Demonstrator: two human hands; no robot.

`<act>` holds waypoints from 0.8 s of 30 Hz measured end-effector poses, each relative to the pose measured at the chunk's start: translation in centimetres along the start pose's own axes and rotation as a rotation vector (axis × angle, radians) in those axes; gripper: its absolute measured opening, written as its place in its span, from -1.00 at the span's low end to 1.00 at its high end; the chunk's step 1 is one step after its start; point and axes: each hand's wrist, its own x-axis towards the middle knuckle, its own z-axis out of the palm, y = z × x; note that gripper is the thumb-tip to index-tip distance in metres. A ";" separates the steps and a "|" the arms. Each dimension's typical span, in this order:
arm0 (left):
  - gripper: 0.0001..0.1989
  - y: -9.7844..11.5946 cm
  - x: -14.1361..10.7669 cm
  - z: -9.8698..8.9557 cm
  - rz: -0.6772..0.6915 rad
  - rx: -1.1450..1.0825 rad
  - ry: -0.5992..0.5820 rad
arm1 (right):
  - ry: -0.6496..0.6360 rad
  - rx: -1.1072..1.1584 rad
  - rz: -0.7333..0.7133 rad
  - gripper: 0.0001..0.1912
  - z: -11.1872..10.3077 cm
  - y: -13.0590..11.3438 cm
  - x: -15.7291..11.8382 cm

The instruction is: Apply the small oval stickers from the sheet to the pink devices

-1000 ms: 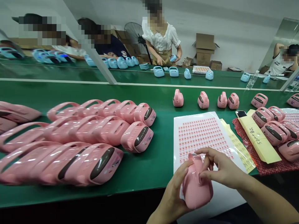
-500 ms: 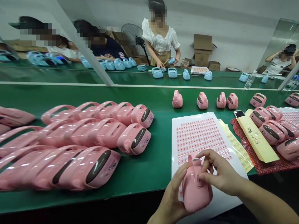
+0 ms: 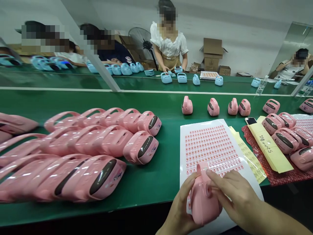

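My left hand [image 3: 182, 202] is wrapped round a pink handled plastic case [image 3: 204, 205], holding it tilted with its handle upward over the front edge of the green table. My right hand [image 3: 236, 192] lies against the case's right side, its index finger stretched out and touching near the handle. Part of the case is hidden behind those fingers, and I cannot make out anything small between them. Beneath the case lies a white sheet [image 3: 195, 132] covered with rows of tiny red-and-white stickers.
Rows of similar pink cases [image 3: 102, 176] fill the left. To the right are a yellow paper stack [image 3: 271, 147], a phone [image 3: 250, 121] and more pink cases [image 3: 287, 138] on red bubble wrap [image 3: 276, 173]. Across a divider, co-workers handle blue cases [image 3: 166, 78].
My right hand has shifted slightly down; its fingers, bent in a pinch before, now stretch toward the handle. The grey bit at the fingertips no longer shows. My left hand keeps its hold.
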 end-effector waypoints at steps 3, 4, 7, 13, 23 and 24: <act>0.01 0.4 0.2 0.2 -0.041 -0.029 0.014 | -0.032 0.129 0.113 -0.25 0.3 0.8 0.1; -0.02 0.5 0.2 0.2 -0.069 -0.050 0.023 | -0.057 0.190 0.168 -0.18 0.6 1.2 0.1; -0.09 0.7 0.2 0.1 -0.077 -0.079 0.035 | -0.127 0.427 0.318 -0.09 2.6 2.2 -0.1; -0.17 -0.1 0.7 -0.1 0.130 0.003 -0.023 | 0.084 0.655 0.382 -0.36 6.1 2.2 -0.4; 0.13 -0.5 3.5 -1.7 -0.163 -0.326 -0.198 | 0.217 0.447 -0.021 -0.27 5.6 2.9 2.7; 0.10 0.0 4.1 -2.0 -0.263 -0.488 -0.184 | 0.200 0.353 -0.129 -0.26 5.8 2.9 2.8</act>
